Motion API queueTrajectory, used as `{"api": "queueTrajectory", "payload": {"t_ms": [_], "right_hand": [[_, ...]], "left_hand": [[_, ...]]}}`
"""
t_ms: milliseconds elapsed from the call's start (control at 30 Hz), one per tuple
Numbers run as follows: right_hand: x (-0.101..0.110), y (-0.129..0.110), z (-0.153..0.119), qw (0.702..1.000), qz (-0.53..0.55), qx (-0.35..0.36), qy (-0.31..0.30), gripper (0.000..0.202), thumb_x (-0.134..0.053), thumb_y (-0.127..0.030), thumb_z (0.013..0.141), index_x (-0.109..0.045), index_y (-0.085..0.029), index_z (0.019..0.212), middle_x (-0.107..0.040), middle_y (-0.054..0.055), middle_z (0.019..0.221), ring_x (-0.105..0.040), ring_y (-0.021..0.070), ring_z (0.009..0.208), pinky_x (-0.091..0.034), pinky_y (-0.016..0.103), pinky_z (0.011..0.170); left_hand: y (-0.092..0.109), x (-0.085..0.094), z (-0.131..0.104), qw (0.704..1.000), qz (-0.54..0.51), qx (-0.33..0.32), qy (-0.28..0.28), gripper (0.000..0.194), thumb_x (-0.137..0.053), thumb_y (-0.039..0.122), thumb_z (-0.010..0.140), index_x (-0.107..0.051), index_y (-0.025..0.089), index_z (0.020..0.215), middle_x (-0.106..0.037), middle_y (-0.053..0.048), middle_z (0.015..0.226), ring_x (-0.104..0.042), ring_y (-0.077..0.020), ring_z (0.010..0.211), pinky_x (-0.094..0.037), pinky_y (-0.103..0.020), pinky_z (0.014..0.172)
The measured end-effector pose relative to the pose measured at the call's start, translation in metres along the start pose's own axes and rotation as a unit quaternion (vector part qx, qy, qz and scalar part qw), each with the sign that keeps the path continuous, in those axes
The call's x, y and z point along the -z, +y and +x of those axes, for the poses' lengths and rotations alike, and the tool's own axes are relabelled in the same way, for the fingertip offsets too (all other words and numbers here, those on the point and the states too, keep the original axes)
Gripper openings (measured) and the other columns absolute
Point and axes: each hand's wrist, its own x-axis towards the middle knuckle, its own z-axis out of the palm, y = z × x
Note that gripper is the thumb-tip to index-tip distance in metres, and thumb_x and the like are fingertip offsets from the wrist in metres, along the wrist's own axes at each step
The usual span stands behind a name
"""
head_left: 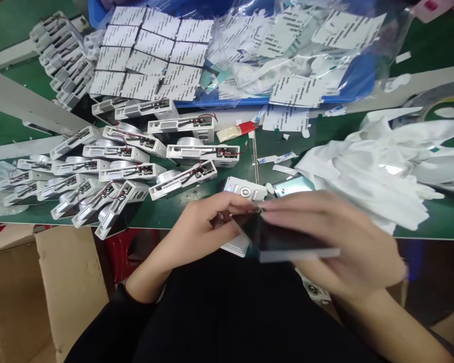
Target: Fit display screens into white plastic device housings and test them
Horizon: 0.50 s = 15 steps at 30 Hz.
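Note:
My right hand (340, 242), blurred by motion, grips a dark glossy flat panel (287, 237) with a pale edge. My left hand (204, 227) is closed at the panel's left corner, its index finger and thumb on either side; the fingertips of both hands meet near the top edge. Just beyond the fingers, a white device with a round button (245, 190) lies on the green table. Below my left thumb shows part of a white ribbed casing (236, 246); whether it is held cannot be seen. A shiny bluish plate (294, 185) rests behind my right fingers.
Several open white housings with red and black wires (124, 171) cover the table's left side. Printed white pads (151, 55) fill a blue tray (363, 88) at the back. Crumpled white film (366, 166) lies right, by a tape roll (442, 101). A cardboard box (71, 282) stands below left.

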Motion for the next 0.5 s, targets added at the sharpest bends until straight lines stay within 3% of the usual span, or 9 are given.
{"api": "queueTrajectory", "payload": {"t_ms": [67,100,200,300,400,500], "right_hand": [[-0.005,0.003,0.009,0.992,0.039,-0.108,0.049,0.019,-0.063,-0.022,0.1,-0.064,-0.024,0.082,-0.069,0.0,0.078,-0.065,0.0172,0.067,-0.052,0.032,0.058],[-0.008,0.007,0.014,0.984,0.059,-0.156,0.058,0.025,-0.064,-0.025,0.101,-0.06,-0.024,0.077,-0.062,-0.002,0.069,-0.058,0.015,0.058,-0.045,0.03,0.052],[-0.016,0.022,0.021,0.963,0.09,-0.252,0.011,0.042,-0.058,-0.042,0.105,-0.052,-0.023,0.069,-0.047,-0.005,0.054,-0.044,0.0123,0.045,-0.032,0.027,0.041],[-0.017,0.027,0.017,0.957,0.064,-0.282,-0.023,0.054,-0.051,-0.054,0.107,-0.047,-0.023,0.062,-0.046,-0.004,0.052,-0.044,0.013,0.046,-0.031,0.028,0.042],[-0.01,0.016,0.004,0.962,0.006,-0.271,-0.02,0.049,-0.05,-0.045,0.108,-0.055,-0.022,0.065,-0.053,-0.003,0.056,-0.049,0.0131,0.05,-0.033,0.029,0.047],[-0.004,-0.001,-0.009,0.969,-0.014,-0.243,-0.041,0.033,-0.054,-0.034,0.107,-0.068,-0.022,0.08,-0.065,-0.002,0.068,-0.059,0.0126,0.058,-0.043,0.026,0.054]], "left_hand": [[0.002,0.001,0.0,0.999,-0.014,0.039,-0.011,0.021,-0.079,0.032,0.088,-0.07,0.018,0.1,-0.074,0.0,0.086,-0.059,-0.0106,0.065,-0.048,-0.023,0.058],[0.002,0.001,-0.001,0.999,-0.021,0.049,-0.01,0.028,-0.082,0.033,0.086,-0.069,0.018,0.107,-0.072,0.0,0.086,-0.057,-0.0097,0.064,-0.047,-0.023,0.058],[-0.002,-0.001,-0.004,0.998,-0.035,0.047,0.013,0.067,-0.078,0.024,0.087,-0.049,0.024,0.149,-0.071,0.001,0.094,-0.058,-0.0103,0.07,-0.049,-0.023,0.063],[-0.007,-0.005,-0.007,0.997,-0.048,0.036,0.045,0.086,-0.071,0.021,0.09,-0.027,0.03,0.163,-0.071,0.001,0.098,-0.059,-0.0111,0.071,-0.05,-0.024,0.063],[-0.009,-0.008,-0.008,0.997,-0.038,0.016,0.069,0.086,-0.07,0.023,0.093,-0.023,0.031,0.165,-0.072,0.0,0.104,-0.06,-0.0121,0.072,-0.052,-0.025,0.064],[-0.01,-0.009,-0.008,0.998,-0.001,-0.007,0.07,0.081,-0.066,0.021,0.096,-0.024,0.034,0.164,-0.074,-0.002,0.109,-0.062,-0.0128,0.073,-0.054,-0.026,0.063]]}}
